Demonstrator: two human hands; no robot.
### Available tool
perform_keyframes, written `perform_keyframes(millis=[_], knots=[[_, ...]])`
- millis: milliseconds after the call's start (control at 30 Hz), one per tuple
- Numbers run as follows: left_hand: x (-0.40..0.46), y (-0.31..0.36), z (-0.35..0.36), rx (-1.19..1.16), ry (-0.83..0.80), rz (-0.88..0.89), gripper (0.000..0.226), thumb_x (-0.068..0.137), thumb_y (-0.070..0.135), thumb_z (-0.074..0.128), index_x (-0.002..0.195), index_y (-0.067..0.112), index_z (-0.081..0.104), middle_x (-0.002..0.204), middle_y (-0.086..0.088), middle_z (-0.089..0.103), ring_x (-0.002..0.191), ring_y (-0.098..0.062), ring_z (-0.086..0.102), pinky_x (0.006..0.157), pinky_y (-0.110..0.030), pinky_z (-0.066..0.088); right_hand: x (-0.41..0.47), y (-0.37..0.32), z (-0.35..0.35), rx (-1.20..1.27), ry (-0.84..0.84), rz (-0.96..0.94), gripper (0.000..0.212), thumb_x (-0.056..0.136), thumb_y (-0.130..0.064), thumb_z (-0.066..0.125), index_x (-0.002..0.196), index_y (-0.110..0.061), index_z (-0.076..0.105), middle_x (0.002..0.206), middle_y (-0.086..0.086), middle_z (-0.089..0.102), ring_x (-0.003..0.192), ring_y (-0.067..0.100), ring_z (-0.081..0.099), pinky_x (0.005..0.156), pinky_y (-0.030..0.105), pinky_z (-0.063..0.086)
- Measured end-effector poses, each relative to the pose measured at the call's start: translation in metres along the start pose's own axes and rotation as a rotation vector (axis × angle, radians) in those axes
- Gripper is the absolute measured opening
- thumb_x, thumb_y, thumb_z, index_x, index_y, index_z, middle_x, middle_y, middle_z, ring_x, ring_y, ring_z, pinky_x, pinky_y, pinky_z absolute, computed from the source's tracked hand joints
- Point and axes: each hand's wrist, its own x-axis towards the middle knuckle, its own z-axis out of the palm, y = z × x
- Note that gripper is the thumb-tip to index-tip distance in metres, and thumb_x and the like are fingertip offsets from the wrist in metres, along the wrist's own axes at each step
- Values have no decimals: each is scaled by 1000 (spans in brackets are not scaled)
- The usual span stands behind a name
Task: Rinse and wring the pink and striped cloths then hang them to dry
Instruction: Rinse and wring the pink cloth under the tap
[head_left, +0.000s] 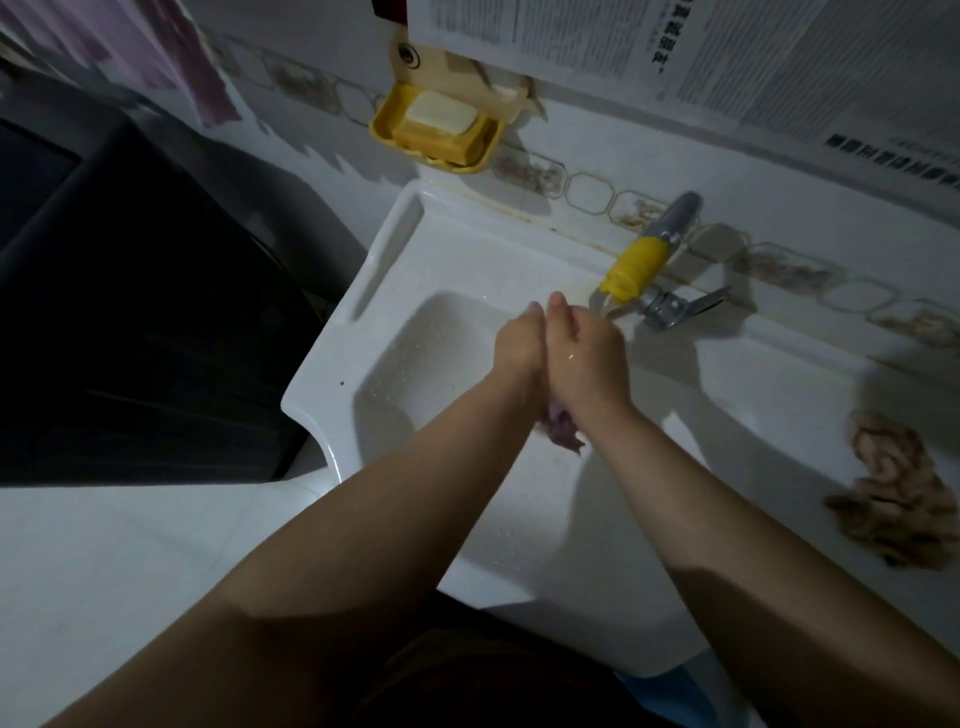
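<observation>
Nearest the camera, two bare forearms reaching forward over the front rim of a white sink (322, 374). Just past the wrists, a crumpled end of the pink cloth (563, 434) poking out below the heels of the hands, hanging over the basin and clear of its floor. Above that, left hand (519, 345) and right hand (587, 353) pressed together side by side, backs up, fingers curled down around the rest of the cloth — most of it hidden between the palms. Fingertips of both hands meeting at the far side, close to the tap outlet; a wet glint on the back of the right hand. Droplets scattered across the basin floor.

Off to the right, on the flat sink ledge, the striped cloth (891, 493) lying in a twisted, bunched heap, well apart from both hands and touched by neither.

Beyond the hands, a grey tap (670, 223) with a yellow sleeve (636, 265) over its spout, angled down toward the fingers, and a grey lever (680, 306) sticking out to the right. Cannot tell whether water is running.

Farther back on the tiled wall, a yellow soap dish (436, 130) holding a pale bar of soap (439, 114). Above it — sheets of newspaper (675, 47) stuck to the wall. At far left, a dark bulky object (130, 312), its nature unclear.
</observation>
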Motion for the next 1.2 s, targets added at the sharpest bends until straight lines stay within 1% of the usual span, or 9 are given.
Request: perform_keyframes(millis=[100,267,367,500,600,700,767,900,1200], knots=[[-17,-7,13,-272,-121,-190,59,98,44,34,56,4,48,44,-16,47,40,-25,47,50,-24,39,31,10,-9,71,78,162,42,97,-32,46,60,-12,47,85,29,64,84,41,63,68,39,44],[-11,7,-8,-150,-3,-14,37,103,25,37,115,-1,60,117,-23,62,110,-34,59,81,-23,50,-6,-5,5,48,-23,-1,46,98,-39,40,75,-7,63,80,20,66,76,29,60,69,36,45],[-22,2,4,-351,-166,-119,35,100,34,44,89,7,63,81,-12,67,66,-20,65,52,-16,49,16,6,-8,35,52,126,41,98,-33,43,79,-3,64,88,26,66,84,34,63,73,40,47],[-10,2,6,-270,-130,-157,48,99,40,40,114,-1,61,117,-25,63,104,-31,63,96,-42,48,14,1,-11,140,175,132,38,97,-19,47,59,-13,52,78,23,64,73,29,58,62,33,32],[-13,9,-12,-184,-93,-22,44,102,33,38,119,-1,58,120,-26,61,116,-36,57,88,-37,49,-13,-17,0,167,139,29,48,98,-35,46,54,-16,42,58,3,52,62,24,52,57,32,32],[-27,-2,-15,-365,-370,-104,47,98,47,42,100,6,66,94,-15,71,87,-22,68,75,-28,51,8,-2,-10,119,141,126,45,96,-39,48,58,-15,49,70,12,61,72,28,60,64,35,43],[-27,-8,-19,-276,-467,-73,46,95,47,49,92,5,66,78,-8,71,73,-15,67,73,-24,53,24,9,-16,59,75,205,38,94,-40,49,68,-12,54,85,20,64,80,36,64,69,40,53],[-20,-13,-46,59,-425,39,60,70,40,80,106,-6,66,96,-16,70,88,-24,65,81,-30,51,34,2,-31,174,-163,531,31,93,-40,53,79,-13,45,70,20,53,38,32,54,35,29,45],[-1,-15,-89,-122,-471,193,11,93,10,56,96,2,63,73,-11,66,63,-16,63,63,-25,52,26,38,-84,414,-797,284,10,87,-3,59,95,-8,64,66,-1,70,53,8,61,45,18,46]])
